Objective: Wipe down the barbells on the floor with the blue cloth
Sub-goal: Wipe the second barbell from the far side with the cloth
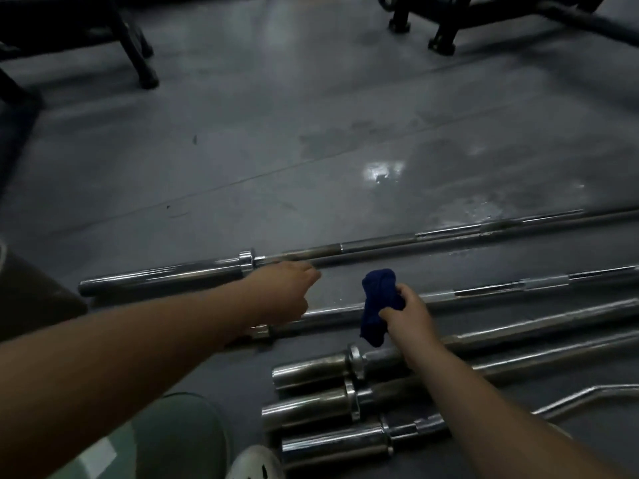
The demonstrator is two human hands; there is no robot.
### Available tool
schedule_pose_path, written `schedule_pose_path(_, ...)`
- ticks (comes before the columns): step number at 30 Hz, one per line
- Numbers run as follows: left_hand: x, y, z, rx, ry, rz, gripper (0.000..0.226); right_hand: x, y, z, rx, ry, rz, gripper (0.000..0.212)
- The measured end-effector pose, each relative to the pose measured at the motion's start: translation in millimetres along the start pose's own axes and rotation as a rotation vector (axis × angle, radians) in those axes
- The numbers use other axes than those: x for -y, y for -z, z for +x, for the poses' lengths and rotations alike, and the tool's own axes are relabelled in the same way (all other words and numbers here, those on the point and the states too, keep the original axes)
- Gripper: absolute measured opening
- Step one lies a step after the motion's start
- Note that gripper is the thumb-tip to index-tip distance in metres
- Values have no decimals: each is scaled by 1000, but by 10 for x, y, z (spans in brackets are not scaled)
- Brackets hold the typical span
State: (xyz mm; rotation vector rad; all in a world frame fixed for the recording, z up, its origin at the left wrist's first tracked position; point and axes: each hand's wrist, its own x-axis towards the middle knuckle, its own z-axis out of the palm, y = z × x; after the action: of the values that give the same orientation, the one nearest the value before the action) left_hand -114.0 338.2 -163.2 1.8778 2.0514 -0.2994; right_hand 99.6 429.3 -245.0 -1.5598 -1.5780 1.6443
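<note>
Several chrome barbells lie side by side on the grey floor. The farthest barbell point(380, 245) has its collar left of centre, and the second barbell point(484, 292) lies just nearer. My right hand point(408, 312) grips a bunched blue cloth point(375, 299) right over the second barbell's shaft. My left hand point(283, 292) reaches out between those two bars with its fingers curled under; whether it holds a bar is hidden. Closer to me lie two thick-sleeved bars point(311, 369) and a bent curl bar point(587, 395).
Black machine legs stand at the back left point(138, 53) and back right point(446, 32). A bright reflection point(383, 169) and damp-looking patches mark the floor beyond the bars. My knee in green trousers point(173, 437) and a white shoe point(256, 461) are at the bottom.
</note>
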Motion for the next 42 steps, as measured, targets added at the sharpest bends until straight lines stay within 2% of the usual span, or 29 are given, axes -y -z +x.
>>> schedule_pose_path(4, 186, -728, 19, 46, 34, -114, 61, -59, -317, 373, -2, 89, -200, 62)
schedule_pose_path(7, 157, -1276, 82, -29, 132, -166, 67, -155, -420, 552, 22, 97, -372, 57)
schedule_pose_path(10, 148, -1645, 215, -87, 235, -213, 63, -296, -404, 731, 20, 99, -564, 47)
schedule_pose_path(13, 322, -1861, 358, -193, 328, -213, 60, -437, -377, 855, -95, 105, -706, 41)
schedule_pose_path(16, 553, -1989, 417, -254, 469, -239, 57, -564, -678, 816, -226, 74, -859, 41)
schedule_pose_path(18, 601, -2050, 434, -282, 490, -226, 48, -588, -1131, 676, -163, 150, -894, 43)
schedule_pose_path(21, 603, -2080, 444, -382, 504, -292, 40, -594, -1711, 509, 102, 444, -957, 43)
schedule_pose_path(23, 615, -2104, 423, -423, 484, -322, 37, -549, -1624, 648, 261, 589, -1023, 41)
schedule_pose_path(24, 632, -2116, 412, -432, 459, -309, 37, -572, -1455, 744, 274, 622, -1062, 42)
schedule_pose_path(26, 689, -2118, 426, -440, 412, -268, 38, -651, -991, 904, 134, 531, -1089, 44)
schedule_pose_path(28, 748, -2109, 489, -419, 404, -250, 36, -690, -618, 937, -66, 337, -1050, 44)
schedule_pose_path(30, 779, -2110, 554, -381, 420, -236, 35, -655, -750, 890, -142, 201, -1005, 44)
schedule_pose_path(32, 768, -2104, 564, -365, 436, -228, 33, -553, -1176, 762, -18, 260, -981, 48)
schedule_pose_path(34, 749, -2091, 524, -363, 434, -218, 32, -488, -1567, 596, 182, 423, -987, 54)
schedule_pose_path(37, 748, -2087, 442, -357, 392, -262, 36, -459, -1585, 591, 378, 518, -1050, 60)
schedule_pose_path(39, 751, -2052, 388, -317, 380, -307, 48, -510, -1297, 691, 298, 535, -1076, 57)
schedule_pose_path(42, 754, -1977, 334, -204, 350, -414, 70, -655, -909, 745, -58, 295, -1012, 54)
